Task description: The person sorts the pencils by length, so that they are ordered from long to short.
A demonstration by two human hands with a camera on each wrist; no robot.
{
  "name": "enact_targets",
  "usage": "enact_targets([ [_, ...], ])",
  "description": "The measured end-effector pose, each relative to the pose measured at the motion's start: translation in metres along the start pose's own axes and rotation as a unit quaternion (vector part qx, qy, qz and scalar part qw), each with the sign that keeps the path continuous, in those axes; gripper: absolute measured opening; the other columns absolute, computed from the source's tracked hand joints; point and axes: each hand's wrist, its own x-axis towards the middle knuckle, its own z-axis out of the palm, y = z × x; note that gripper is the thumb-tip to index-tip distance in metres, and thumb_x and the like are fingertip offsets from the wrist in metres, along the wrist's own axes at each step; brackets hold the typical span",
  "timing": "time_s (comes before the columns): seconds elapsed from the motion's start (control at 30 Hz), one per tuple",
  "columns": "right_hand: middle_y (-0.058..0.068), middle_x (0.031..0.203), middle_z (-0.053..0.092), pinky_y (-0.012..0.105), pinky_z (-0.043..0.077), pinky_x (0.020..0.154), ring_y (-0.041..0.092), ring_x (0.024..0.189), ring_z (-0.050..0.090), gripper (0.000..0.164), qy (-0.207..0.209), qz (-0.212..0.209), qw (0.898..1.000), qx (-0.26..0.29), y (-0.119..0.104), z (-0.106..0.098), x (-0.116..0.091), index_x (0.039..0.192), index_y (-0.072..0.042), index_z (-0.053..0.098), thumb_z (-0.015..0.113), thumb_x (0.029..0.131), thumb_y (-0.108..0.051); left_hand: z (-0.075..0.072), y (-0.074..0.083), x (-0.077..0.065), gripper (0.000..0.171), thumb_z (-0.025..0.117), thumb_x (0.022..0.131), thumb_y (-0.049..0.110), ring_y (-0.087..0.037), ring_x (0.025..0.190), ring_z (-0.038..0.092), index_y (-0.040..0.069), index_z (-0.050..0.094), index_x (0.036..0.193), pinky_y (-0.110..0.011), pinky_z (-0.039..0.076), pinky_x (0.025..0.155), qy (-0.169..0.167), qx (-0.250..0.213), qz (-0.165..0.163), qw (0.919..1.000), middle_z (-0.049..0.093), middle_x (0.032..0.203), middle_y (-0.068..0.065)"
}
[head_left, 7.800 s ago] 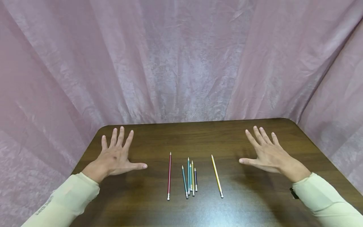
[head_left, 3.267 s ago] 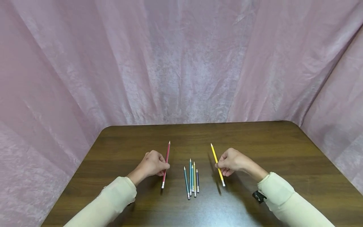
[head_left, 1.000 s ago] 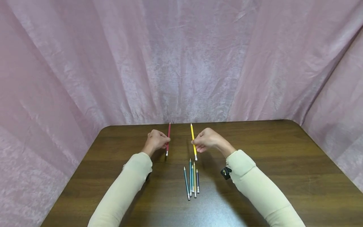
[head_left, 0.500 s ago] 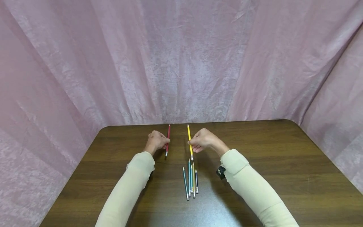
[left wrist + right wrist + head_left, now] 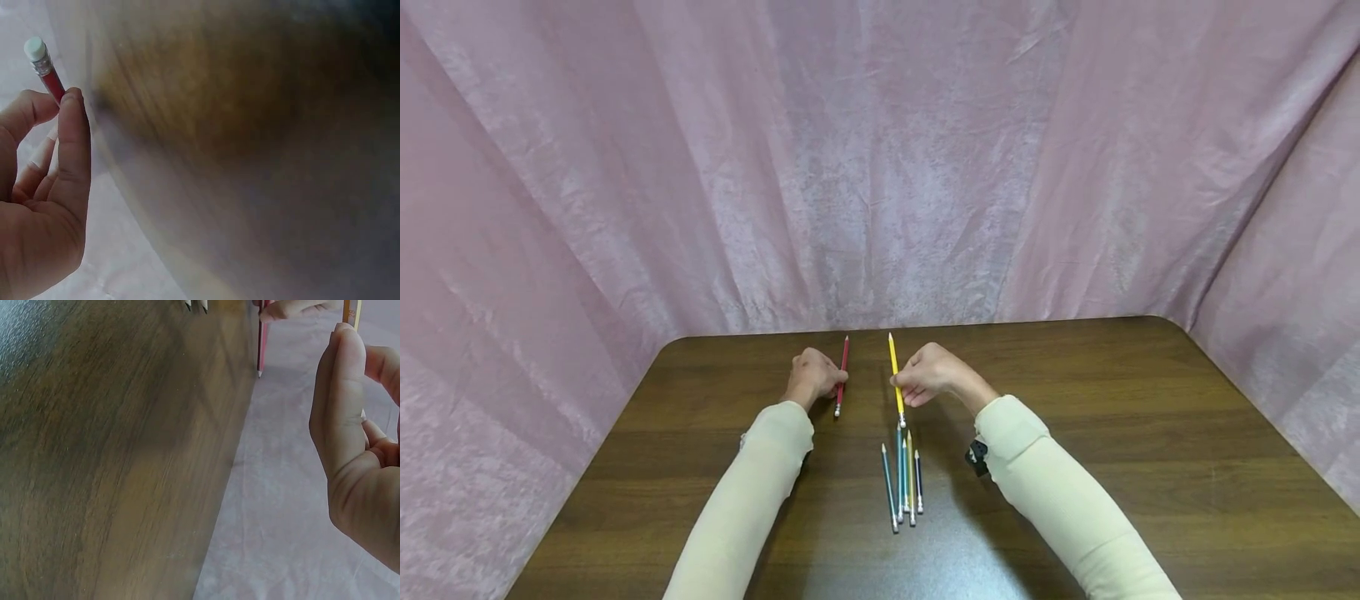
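My left hand (image 5: 815, 375) pinches a red pencil (image 5: 845, 354) between thumb and fingertips near the far part of the table. In the left wrist view the pencil's white eraser (image 5: 35, 48) and metal ferrule stick up past the fingertips. To its right, my right hand (image 5: 934, 373) pinches a yellow pencil (image 5: 893, 354), point toward the curtain. The yellow pencil's eraser end overlaps the tip of a teal pencil (image 5: 900, 475) in the head view. That pencil lies in a loose group with other teal ones, a gold pencil (image 5: 912, 479) and a dark blue pencil (image 5: 919, 483).
The brown wooden table (image 5: 1112, 417) has rounded far corners. A pink velvet curtain (image 5: 880, 167) hangs right behind its far edge and along both sides. A black wrist device (image 5: 977, 457) shows under the right sleeve.
Both hands, spread open at first, took up the red and yellow pencils and carried them toward the far edge. Lately the right hand has shifted left, bringing the yellow pencil nearer the red one.
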Motion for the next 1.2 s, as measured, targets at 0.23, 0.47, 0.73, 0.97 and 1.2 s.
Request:
enact_targets([
  [0.23, 0.009, 0.066, 0.065, 0.027, 0.060, 0.060, 0.013, 0.056, 0.064, 0.015, 0.003, 0.003, 1.000, -0.002, 0.003, -0.002, 0.004, 0.083, 0.006, 0.068, 0.068, 0.091, -0.006, 0.001, 0.000, -0.001, 0.011, 0.077, 0.085, 0.013, -0.013, 0.053, 0.066, 0.007, 0.075, 0.076, -0.035, 0.056, 0.072, 0.006, 0.018, 0.004, 0.9998, 0.068, 0.057, -0.002],
  [0.47, 0.009, 0.067, 0.065, 0.028, 0.060, 0.061, 0.013, 0.057, 0.065, 0.015, -0.001, 0.010, 1.000, 0.001, 0.004, -0.001, 0.007, 0.084, 0.007, 0.068, 0.068, 0.092, -0.006, 0.004, 0.002, 0.003, 0.010, 0.077, 0.084, 0.010, -0.012, 0.049, 0.065, 0.003, 0.074, 0.077, -0.031, 0.058, 0.063, -0.008, 0.009, -0.006, 0.9999, 0.067, 0.057, -0.004],
  [0.73, 0.010, 0.066, 0.065, 0.027, 0.060, 0.063, 0.013, 0.057, 0.065, 0.014, -0.009, 0.016, 1.000, 0.013, 0.004, 0.001, 0.011, 0.083, 0.006, 0.068, 0.066, 0.092, -0.004, 0.006, 0.003, 0.004, 0.013, 0.078, 0.082, 0.010, -0.011, 0.046, 0.064, 0.004, 0.072, 0.073, -0.028, 0.056, 0.059, -0.006, 0.022, -0.012, 0.9997, 0.066, 0.055, -0.004],
  [0.97, 0.009, 0.064, 0.064, 0.027, 0.060, 0.060, 0.013, 0.055, 0.063, 0.014, -0.002, 0.021, 1.000, 0.013, 0.005, 0.005, 0.020, 0.082, 0.006, 0.067, 0.067, 0.092, -0.004, 0.007, 0.002, 0.007, 0.016, 0.078, 0.082, 0.007, -0.011, 0.044, 0.063, 0.003, 0.071, 0.069, -0.026, 0.056, 0.051, -0.012, 0.008, -0.012, 0.9998, 0.066, 0.055, -0.005],
  [1.2, 0.009, 0.064, 0.063, 0.026, 0.059, 0.058, 0.013, 0.054, 0.063, 0.016, -0.004, 0.025, 0.999, 0.019, 0.003, 0.006, 0.026, 0.080, 0.005, 0.068, 0.068, 0.092, -0.004, 0.006, 0.004, 0.010, 0.011, 0.077, 0.083, 0.005, -0.009, 0.042, 0.061, 0.001, 0.073, 0.073, -0.024, 0.055, 0.049, -0.020, 0.001, -0.030, 0.9993, 0.066, 0.055, -0.006],
])
